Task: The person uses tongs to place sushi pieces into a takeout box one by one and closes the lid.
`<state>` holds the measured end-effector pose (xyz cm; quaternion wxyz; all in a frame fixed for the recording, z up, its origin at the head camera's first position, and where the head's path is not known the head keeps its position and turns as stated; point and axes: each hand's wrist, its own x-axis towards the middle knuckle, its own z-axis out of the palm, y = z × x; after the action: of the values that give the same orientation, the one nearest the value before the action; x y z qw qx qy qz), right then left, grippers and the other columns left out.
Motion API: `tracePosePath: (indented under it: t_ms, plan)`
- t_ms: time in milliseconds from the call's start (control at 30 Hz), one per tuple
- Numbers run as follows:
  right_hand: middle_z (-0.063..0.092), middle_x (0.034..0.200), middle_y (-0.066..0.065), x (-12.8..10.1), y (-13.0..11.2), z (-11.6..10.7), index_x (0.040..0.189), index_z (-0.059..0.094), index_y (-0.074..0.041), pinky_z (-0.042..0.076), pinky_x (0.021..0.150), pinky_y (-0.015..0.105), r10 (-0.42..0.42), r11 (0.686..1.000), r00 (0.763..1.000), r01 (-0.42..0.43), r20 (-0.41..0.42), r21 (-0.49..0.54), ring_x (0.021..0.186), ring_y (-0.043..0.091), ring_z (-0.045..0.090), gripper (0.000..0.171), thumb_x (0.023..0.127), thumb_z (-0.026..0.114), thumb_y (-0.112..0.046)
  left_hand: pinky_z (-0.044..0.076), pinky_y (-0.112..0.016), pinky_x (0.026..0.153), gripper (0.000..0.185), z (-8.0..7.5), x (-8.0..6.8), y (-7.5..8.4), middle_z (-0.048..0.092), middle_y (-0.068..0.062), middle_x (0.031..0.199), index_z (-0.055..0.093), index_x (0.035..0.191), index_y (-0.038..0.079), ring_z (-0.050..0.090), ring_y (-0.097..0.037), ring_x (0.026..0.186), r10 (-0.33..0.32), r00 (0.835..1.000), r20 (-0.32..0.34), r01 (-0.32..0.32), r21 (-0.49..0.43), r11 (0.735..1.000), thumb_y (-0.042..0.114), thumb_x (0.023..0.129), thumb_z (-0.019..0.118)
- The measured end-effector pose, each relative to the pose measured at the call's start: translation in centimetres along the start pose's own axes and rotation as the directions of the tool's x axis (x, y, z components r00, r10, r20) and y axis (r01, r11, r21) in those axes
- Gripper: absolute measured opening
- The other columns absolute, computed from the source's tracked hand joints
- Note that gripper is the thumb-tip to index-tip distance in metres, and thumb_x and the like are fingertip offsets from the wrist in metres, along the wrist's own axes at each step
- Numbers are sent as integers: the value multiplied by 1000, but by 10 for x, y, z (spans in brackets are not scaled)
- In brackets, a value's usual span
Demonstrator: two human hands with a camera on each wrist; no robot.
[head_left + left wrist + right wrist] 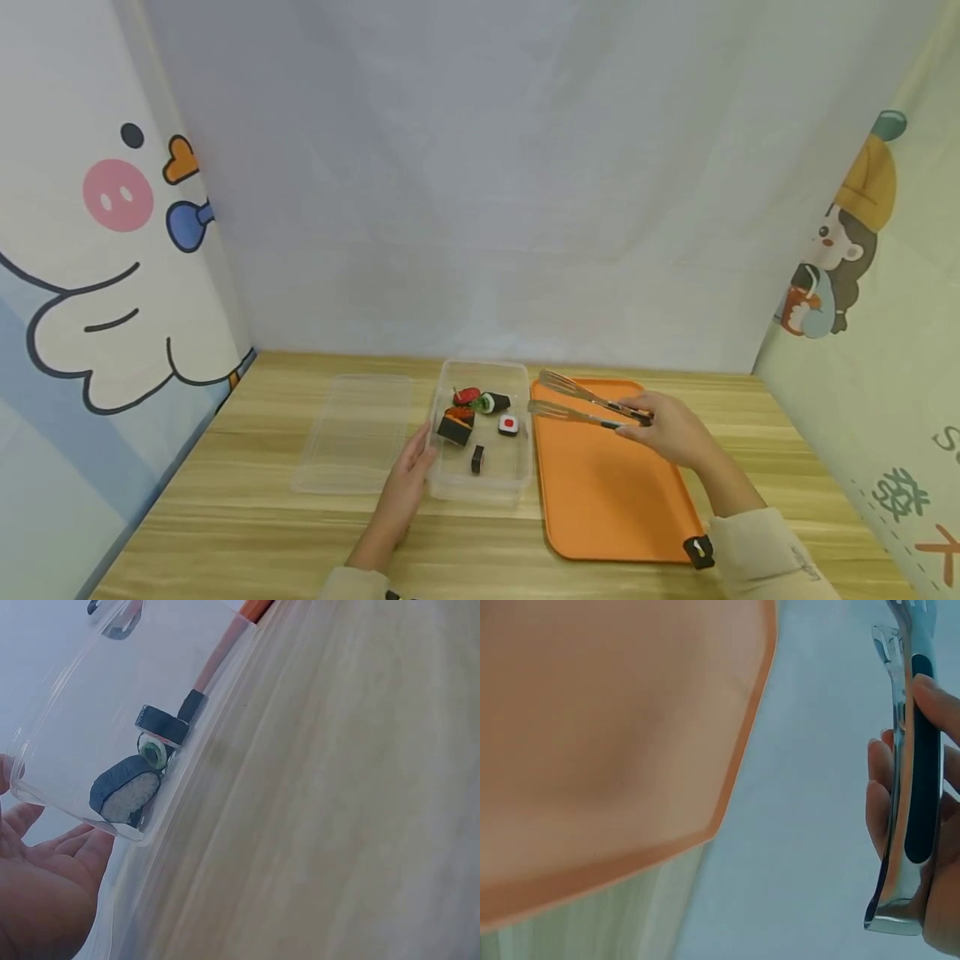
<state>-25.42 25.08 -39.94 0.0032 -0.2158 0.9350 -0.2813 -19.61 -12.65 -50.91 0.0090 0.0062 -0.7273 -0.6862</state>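
Orange plastic tray [600, 500] bare; five toy sushi pieces [480, 417] in clear plastic box [517, 479]; right hand [670, 429] gripping spread metal tongs [581, 402]; left hand [411, 475] flat against box.

- the clear plastic container [517, 475] is open from above; five toy sushi pieces [456, 425] crowd its far and middle part, and its near end is bare.
- the left hand [411, 475] rests against the container's left wall, closing the gap to the clear lid [352, 433] just beside it.
- the orange tray [600, 492] is bare, with the right hand [671, 429] and its open metal tongs [577, 400] above its far end.
- only a narrow strip of tabletop [247, 525] separates container and tray.
- curtain walls close three sides.
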Motion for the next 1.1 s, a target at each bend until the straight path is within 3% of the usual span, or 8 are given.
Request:
tracePosePath:
  t_ms: [100, 200, 300, 433, 800, 1100]
  plan:
    - [63, 98, 11, -8, 6, 0, 123, 63, 6, 43, 56, 31, 55, 999, 997, -54, -51, 8, 72, 18, 49, 45, 87, 75, -19, 22, -59, 109, 51, 0, 0, -1, 22, -23, 155, 28, 154, 12, 24, -45, 138, -3, 1000, 2, 3, -1, 1000, 24, 106, 42]
    - [63, 111, 20, -15, 13, 1, 125, 61, 8, 46, 59, 33, 114, 993, 989, -113, -96, 19, 78, 22, 54, 49, 87, 75, -20, 23, -61, 108, 52, 0, -1, -1, 23, -23, 155, 28, 154, 12, 25, -46, 138, -9, 1000, 0, 9, 3, 1000, 25, 106, 42]
    - [59, 120, 26, -22, 21, 4, 128, 58, 9, 53, 63, 37, 168, 986, 977, -165, -131, 29, 88, 32, 61, 53, 88, 74, -21, 23, -62, 107, 52, 0, -1, -1, 23, -23, 155, 28, 154, 12, 26, -46, 137, -11, 1000, -4, 11, 8, 1000, 25, 106, 43]
    - [57, 120, 30, -31, 33, 6, 128, 57, 10, 56, 67, 43, 205, 979, 966, -201, -161, 37, 95, 42, 61, 52, 89, 74, -19, 23, -61, 108, 51, 0, -1, -1, 25, -24, 154, 29, 154, 12, 26, -46, 137, -9, 1000, -9, 9, 12, 1000, 23, 106, 43]
    - [49, 127, 39, -51, 64, 1, 132, 52, 11, 51, 75, 54, 324, 946, 929, -323, -180, 38, 108, 53, 52, 59, 94, 68, -30, 22, -61, 108, 53, 1, -1, 0, 24, -25, 154, 28, 154, 11, 26, -47, 137, 2, 1000, -4, -2, 10, 1000, 25, 106, 43]
    - [55, 122, 37, -56, 81, 3, 128, 54, 14, 49, 78, 58, 345, 937, 915, -350, -211, 15, 106, 53, 53, 55, 94, 66, -27, 21, -61, 109, 51, 1, -1, 2, 19, -25, 155, 24, 155, 9, 23, -47, 138, -4, 1000, 20, 3, 9, 1000, 20, 107, 39]
